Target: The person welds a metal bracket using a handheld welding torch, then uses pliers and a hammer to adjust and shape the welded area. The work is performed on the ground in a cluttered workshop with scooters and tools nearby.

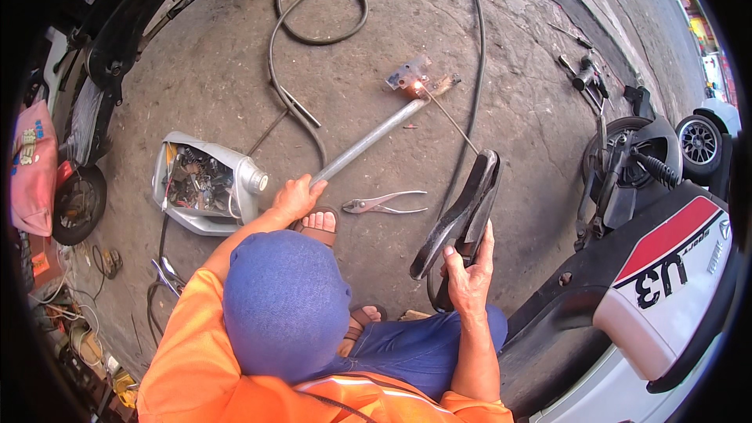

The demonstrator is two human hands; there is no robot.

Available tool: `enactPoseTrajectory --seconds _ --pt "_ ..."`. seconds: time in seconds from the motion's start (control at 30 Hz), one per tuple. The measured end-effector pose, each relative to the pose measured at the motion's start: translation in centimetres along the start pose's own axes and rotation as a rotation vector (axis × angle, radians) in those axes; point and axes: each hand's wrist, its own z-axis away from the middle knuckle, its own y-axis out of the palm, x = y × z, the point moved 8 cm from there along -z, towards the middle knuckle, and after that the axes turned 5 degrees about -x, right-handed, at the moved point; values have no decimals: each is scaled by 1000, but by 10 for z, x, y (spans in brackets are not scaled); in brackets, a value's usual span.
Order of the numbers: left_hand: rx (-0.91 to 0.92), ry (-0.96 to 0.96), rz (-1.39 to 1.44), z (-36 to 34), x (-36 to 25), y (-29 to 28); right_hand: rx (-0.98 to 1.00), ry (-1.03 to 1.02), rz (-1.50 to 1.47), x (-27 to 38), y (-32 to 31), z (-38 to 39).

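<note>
My left hand (294, 198) is closed around the near end of a grey metal pipe (372, 141), which slants away to the right across the ground. Its far end meets a metal plate with holes (407, 73) and a rusty metal piece (448, 84). An orange-white glow shows at that joint. A thin welding rod (453, 123) reaches the glow from a black welding shield (462, 215), seen almost edge-on. Closed on the shield's lower part is my right hand (470, 278); the rod's rear end is hidden. Pliers (384, 203) lie on the ground between my hands.
A cut-open silver plastic can (205, 184) full of small metal parts stands left of my left hand. Dark cables (270, 51) loop over the concrete. Scooter bodywork (666, 282) crowds the right side; a wheel (80, 205) stands at left. Tools (586, 74) lie far right.
</note>
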Motion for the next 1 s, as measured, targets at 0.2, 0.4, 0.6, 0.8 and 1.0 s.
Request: enactPoseTrajectory --seconds 0.2,0.4,0.6,0.8,1.0 --pt "6 -4 0 0 2 1 -2 134 -85 5 2 3" --pt "-9 10 12 -1 2 2 5 136 -86 4 4 2" --pt "-15 20 77 -3 4 4 -8 120 -57 7 4 1" --pt "-17 4 1 -2 5 3 -87 169 -190 14 -2 -3" --pt "-10 -3 25 0 -1 0 -65 173 -143 5 -4 -6"
